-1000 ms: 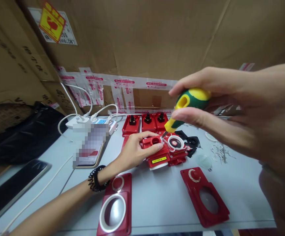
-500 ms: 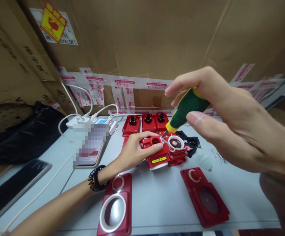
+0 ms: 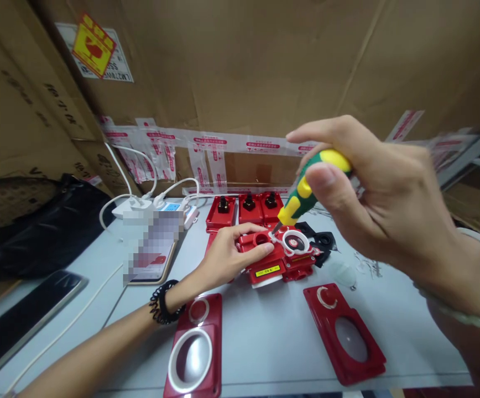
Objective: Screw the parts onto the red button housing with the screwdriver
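Note:
My right hand [image 3: 372, 204] is closed round a green and yellow screwdriver [image 3: 306, 190], held tilted with its tip down on a red plastic box [image 3: 277, 257] near a white ring [image 3: 295, 241] on the box's top. My left hand [image 3: 227, 255] grips the left side of that red box, thumb along its front and fingers over its top. A black coiled band sits on my left wrist.
Two red cover plates with oval windows lie near the table's front, one [image 3: 192, 351] at centre-left and one [image 3: 345, 331] to the right. Three red parts with black knobs [image 3: 246, 207] stand behind the box. A phone [image 3: 151, 249], power strip with white cables [image 3: 169, 207], black bag [image 3: 36, 232], loose screws [image 3: 372, 265] and cardboard walls surround.
My right hand has turned the screwdriver handle between its fingers, the yellow stripes coming round. The tip stays on the box. My left hand has not moved.

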Demonstrator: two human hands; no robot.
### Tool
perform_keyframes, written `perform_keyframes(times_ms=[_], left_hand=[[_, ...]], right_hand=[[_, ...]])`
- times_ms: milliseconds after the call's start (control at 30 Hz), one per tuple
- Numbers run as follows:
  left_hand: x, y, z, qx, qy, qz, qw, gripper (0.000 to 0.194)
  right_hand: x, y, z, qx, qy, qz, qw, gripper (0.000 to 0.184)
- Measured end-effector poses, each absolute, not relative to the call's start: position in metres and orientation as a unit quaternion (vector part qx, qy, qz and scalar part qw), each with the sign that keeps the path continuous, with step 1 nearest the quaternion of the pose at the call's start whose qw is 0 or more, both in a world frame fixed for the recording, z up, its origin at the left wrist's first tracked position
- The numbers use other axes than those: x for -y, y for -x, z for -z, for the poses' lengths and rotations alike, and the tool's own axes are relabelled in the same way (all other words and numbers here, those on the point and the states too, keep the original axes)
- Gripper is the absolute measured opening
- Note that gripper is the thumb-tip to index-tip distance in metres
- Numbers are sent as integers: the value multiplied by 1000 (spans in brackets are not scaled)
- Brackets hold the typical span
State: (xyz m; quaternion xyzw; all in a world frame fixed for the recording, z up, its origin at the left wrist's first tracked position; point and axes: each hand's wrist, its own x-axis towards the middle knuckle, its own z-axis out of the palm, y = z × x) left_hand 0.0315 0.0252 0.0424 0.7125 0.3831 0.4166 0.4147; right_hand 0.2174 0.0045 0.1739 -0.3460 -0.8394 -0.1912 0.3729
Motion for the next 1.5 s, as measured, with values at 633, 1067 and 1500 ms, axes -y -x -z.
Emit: perform_keyframes(times_ms=[633,1067,1500], left_hand=[[-25,-31,-43,-394,-718,-415,397,25],[-26,-31,-43,-395,-712,-411,410,26],[-28,-30,-40,-367,-721,-433,398,27]], right_hand=[[-6,-211,-160,805,309,201,465,24],[10,-233,-186,884,309,194,292,27],[-2,-214,-168,845,318,233,362,32]])
